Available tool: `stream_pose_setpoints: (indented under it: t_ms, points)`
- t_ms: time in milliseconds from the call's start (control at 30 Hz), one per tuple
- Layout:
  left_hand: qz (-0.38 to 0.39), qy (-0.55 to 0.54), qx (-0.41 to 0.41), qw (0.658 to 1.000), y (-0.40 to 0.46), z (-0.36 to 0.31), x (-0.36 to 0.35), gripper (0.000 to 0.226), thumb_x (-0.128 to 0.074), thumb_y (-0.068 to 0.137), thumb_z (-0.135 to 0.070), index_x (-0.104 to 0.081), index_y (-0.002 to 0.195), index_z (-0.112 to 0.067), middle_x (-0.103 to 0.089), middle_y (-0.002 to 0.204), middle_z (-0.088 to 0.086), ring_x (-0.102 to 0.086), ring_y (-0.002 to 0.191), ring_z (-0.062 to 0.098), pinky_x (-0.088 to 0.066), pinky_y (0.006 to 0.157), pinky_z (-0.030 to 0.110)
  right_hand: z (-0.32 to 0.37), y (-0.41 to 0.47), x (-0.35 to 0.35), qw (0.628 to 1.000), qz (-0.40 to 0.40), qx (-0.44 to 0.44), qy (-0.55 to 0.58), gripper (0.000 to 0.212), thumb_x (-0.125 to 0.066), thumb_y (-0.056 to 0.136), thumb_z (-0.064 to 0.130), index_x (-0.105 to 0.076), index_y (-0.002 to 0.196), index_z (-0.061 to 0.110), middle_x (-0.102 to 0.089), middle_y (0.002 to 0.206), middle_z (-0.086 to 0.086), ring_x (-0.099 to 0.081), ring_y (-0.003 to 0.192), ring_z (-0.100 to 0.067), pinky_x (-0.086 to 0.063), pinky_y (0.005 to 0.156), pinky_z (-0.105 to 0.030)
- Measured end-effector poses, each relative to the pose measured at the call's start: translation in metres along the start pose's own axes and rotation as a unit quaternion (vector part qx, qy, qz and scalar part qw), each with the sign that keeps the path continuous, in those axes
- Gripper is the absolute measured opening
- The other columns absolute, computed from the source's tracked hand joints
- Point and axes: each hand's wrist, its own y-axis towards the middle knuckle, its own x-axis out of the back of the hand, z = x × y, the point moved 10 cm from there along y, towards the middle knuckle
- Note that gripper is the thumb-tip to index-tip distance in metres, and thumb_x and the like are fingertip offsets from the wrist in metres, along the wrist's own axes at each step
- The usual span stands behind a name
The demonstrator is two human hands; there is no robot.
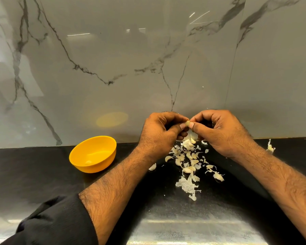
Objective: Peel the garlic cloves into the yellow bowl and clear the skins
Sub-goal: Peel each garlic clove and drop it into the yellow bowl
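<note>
My left hand (160, 134) and my right hand (221, 132) meet above the black counter, and both pinch one small garlic clove (187, 123) between thumbs and fingertips. Below them lies a scattered pile of garlic cloves and papery skins (187, 161). A larger sheet of skin (186, 186) lies nearer to me. The yellow bowl (93, 153) stands to the left of my left wrist, with one pale clove (88, 162) at its bottom.
A marble-patterned wall panel (148, 59) rises right behind the black counter (34, 174). A stray bit of skin (270, 147) lies at the back right by the wall. My dark sleeve (57, 221) covers the lower left.
</note>
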Motion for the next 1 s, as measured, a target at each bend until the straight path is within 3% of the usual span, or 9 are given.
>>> stream_pose_setpoints:
  t_ms: [133,300,433,733,1000]
  points:
    - [-0.004,0.003,0.001,1.0,-0.001,0.001,-0.001,0.014,-0.071,0.099,-0.003,-0.08,0.105,-0.012,-0.081,0.088,0.003,-0.079,0.08,0.019,-0.065,0.073,0.029,-0.004,0.0,-0.002,1.0,0.003,-0.003,-0.026,0.008,-0.072,0.097,0.029,-0.077,0.09,0.029,-0.07,0.073,0.0,-0.062,0.062,-0.014,-0.055,0.059,-0.033]
    - [-0.007,0.005,0.012,1.0,-0.001,0.004,-0.002,0.014,-0.071,0.099,-0.003,-0.081,0.104,-0.012,-0.08,0.086,0.003,-0.079,0.079,0.021,-0.066,0.072,0.03,-0.004,0.0,-0.007,0.999,0.017,-0.006,-0.04,0.01,-0.069,0.098,0.028,-0.073,0.089,0.027,-0.07,0.075,-0.001,-0.067,0.072,-0.026,-0.06,0.065,-0.041]
    - [-0.003,-0.001,0.017,1.0,-0.003,0.004,-0.005,0.014,-0.071,0.099,-0.002,-0.08,0.104,-0.011,-0.08,0.087,0.005,-0.079,0.081,0.025,-0.067,0.074,0.032,-0.004,-0.001,-0.01,0.998,0.023,-0.014,-0.048,0.01,-0.067,0.098,0.027,-0.071,0.089,0.026,-0.071,0.075,-0.007,-0.067,0.074,-0.036,-0.06,0.067,-0.056]
    - [0.006,-0.08,0.044,0.996,-0.003,0.005,-0.004,0.011,-0.071,0.098,0.001,-0.069,0.108,-0.003,-0.08,0.087,0.014,-0.078,0.076,0.025,-0.067,0.07,0.037,-0.004,-0.001,-0.009,0.999,0.029,-0.019,-0.025,0.011,-0.065,0.099,0.028,-0.071,0.092,0.022,-0.073,0.08,-0.011,-0.069,0.078,-0.035,-0.06,0.071,-0.057]
    - [-0.001,-0.066,0.045,0.997,-0.003,0.004,-0.003,0.008,-0.07,0.1,-0.003,-0.074,0.105,-0.007,-0.079,0.092,0.013,-0.078,0.079,0.024,-0.067,0.069,0.038,-0.005,0.0,-0.005,1.0,0.015,-0.014,-0.003,0.009,-0.069,0.099,0.031,-0.075,0.095,0.026,-0.073,0.081,-0.007,-0.069,0.077,-0.032,-0.061,0.068,-0.045]
